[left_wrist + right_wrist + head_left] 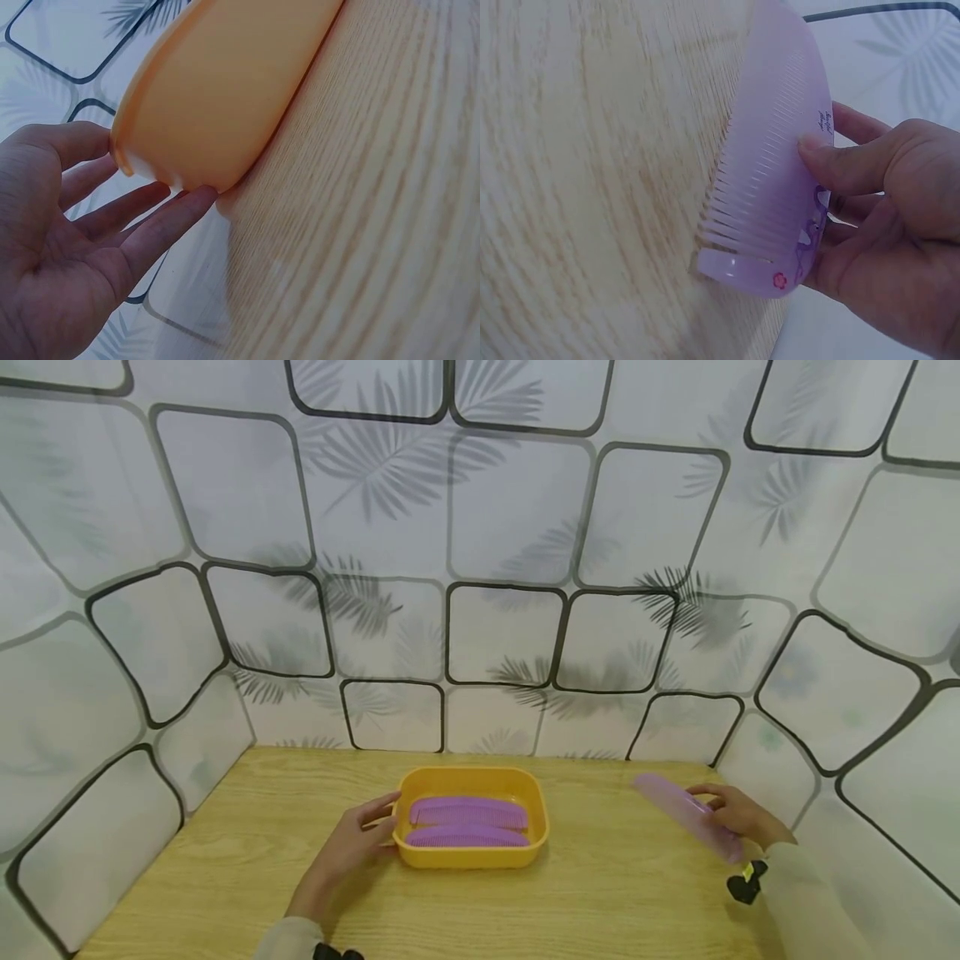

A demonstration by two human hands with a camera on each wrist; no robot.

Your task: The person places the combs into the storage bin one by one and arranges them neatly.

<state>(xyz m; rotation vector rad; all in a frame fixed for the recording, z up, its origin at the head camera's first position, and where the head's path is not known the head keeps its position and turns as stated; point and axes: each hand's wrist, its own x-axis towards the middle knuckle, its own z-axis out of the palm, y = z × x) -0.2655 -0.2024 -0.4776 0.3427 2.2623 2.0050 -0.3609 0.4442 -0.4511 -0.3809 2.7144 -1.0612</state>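
Observation:
A yellow plastic tub [471,858] stands on the wooden table, with two purple combs [468,814] lying inside it, teeth toward the near side. My left hand [358,839] holds the tub's left end; in the left wrist view, its digits [176,225] span from the rim to the base of the outer wall. Off to the right, my right hand [738,814] pinches another purple comb [690,814] along its spine. In the right wrist view, this comb [772,172] has a red flower and dark lettering, and its teeth face the tabletop.
Light wood tabletop [600,893] extends around the tub. White patterned sheeting [510,635] with dark outlines and leaf prints stands behind the table and along both sides. Dark wrist straps [746,883] sit at the sleeves.

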